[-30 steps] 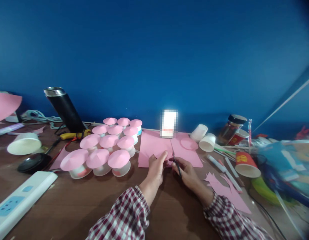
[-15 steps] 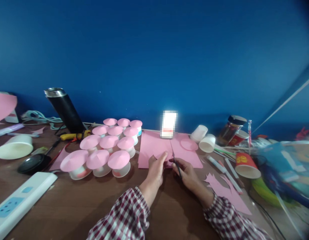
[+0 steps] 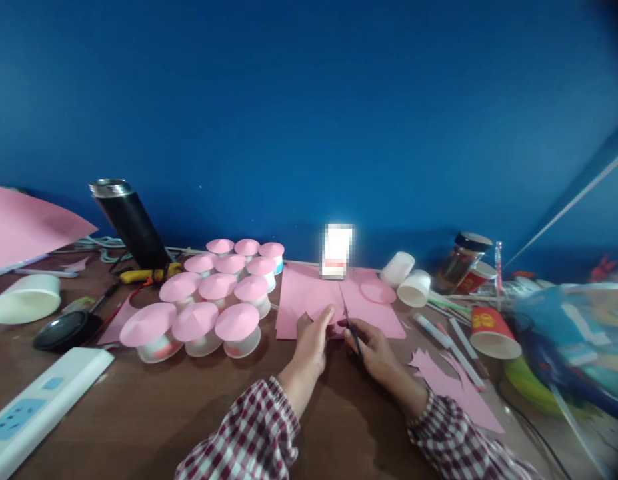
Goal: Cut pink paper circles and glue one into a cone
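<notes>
My left hand (image 3: 313,343) is closed on a rounded piece of pink paper (image 3: 323,299), its thumb lying on top. In my right hand (image 3: 376,350) is a pair of dark-handled scissors (image 3: 357,339), the narrow blades pointing up beside the paper's right edge. Both hands are close together above the near edge of the pink sheets (image 3: 291,307) on the table. A separate pink disc (image 3: 377,291) lies on those sheets to the right. How far the blades are apart is too small to tell.
Several white cups topped with pink paper cones (image 3: 196,319) stand in rows at left, near a black flask (image 3: 131,223) and a power strip (image 3: 49,403). Rightward are loose white cups (image 3: 413,288), markers (image 3: 433,331), pink scraps (image 3: 456,383) and a red cup (image 3: 493,332).
At the far left, a pink sheet has come further into view from the edge. My hands and the scissors have hardly moved.
</notes>
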The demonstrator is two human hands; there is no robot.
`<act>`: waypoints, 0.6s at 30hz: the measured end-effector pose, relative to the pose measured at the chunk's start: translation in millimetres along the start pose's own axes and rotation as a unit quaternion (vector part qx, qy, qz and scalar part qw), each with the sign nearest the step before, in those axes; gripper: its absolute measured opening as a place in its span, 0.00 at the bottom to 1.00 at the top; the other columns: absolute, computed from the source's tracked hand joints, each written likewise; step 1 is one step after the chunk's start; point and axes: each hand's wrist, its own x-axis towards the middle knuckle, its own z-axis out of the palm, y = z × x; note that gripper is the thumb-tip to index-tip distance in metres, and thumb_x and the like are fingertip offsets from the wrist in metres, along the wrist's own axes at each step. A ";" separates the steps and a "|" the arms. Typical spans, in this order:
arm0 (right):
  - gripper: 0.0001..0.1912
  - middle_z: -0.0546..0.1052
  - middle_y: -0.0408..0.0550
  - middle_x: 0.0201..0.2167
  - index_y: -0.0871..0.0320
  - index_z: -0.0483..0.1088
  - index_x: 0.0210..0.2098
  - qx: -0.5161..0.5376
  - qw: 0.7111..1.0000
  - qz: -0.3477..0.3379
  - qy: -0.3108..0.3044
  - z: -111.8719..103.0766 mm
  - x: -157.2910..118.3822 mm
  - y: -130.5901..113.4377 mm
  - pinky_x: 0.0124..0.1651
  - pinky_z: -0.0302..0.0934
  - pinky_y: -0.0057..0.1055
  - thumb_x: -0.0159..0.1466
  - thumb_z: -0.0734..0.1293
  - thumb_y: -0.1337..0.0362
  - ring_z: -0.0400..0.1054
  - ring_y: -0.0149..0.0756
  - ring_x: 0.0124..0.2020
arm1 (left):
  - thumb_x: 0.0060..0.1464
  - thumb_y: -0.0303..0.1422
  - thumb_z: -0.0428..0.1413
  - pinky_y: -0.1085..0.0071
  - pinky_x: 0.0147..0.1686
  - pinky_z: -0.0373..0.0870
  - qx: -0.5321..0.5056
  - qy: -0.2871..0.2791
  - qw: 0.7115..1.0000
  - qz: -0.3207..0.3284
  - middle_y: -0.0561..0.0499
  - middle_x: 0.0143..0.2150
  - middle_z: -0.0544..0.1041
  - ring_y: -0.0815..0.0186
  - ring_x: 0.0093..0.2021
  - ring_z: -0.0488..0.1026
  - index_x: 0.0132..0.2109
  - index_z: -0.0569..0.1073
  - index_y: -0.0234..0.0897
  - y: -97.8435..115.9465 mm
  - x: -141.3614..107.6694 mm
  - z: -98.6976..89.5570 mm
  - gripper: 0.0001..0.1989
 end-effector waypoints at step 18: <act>0.18 0.65 0.40 0.20 0.62 0.72 0.41 -0.007 1.000 0.003 0.000 0.6 -0.1 -1.1 0.23 0.52 0.25 0.62 0.64 0.52 0.57 0.29 0.21 | 0.38 0.37 0.66 0.74 0.23 0.65 0.006 -0.010 1.000 0.003 0.56 0.20 0.69 0.71 0.21 0.68 0.30 0.65 0.35 -1.3 1.0 -0.8 0.17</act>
